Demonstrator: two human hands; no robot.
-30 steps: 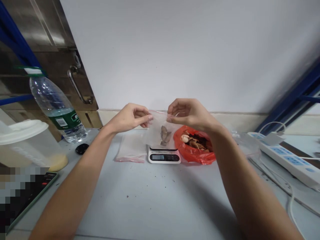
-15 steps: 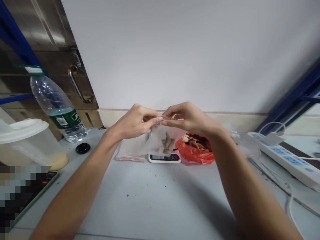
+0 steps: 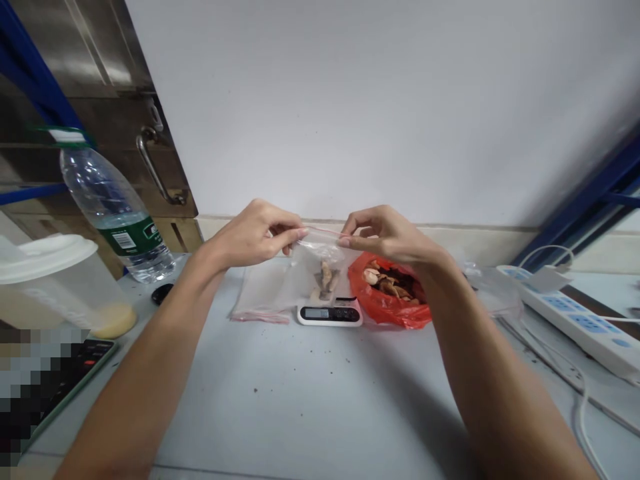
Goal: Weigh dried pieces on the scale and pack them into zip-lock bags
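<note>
1. Left hand (image 3: 260,233) is pinching zip-lock bag (image 3: 320,253) at top left, thumb against fingers; right hand (image 3: 387,233) is pinching top right likewise.
2. Bag is hanging mid-frame, holding brown pieces (image 3: 327,277), partly hiding digital scale (image 3: 353,321).

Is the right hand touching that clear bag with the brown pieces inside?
Touching: the head view shows the right hand pinching the clear bag near its upper edge.

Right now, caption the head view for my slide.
Left hand and right hand pinch a clear bag of brownish pieces by its top edge over a white scale.
</note>
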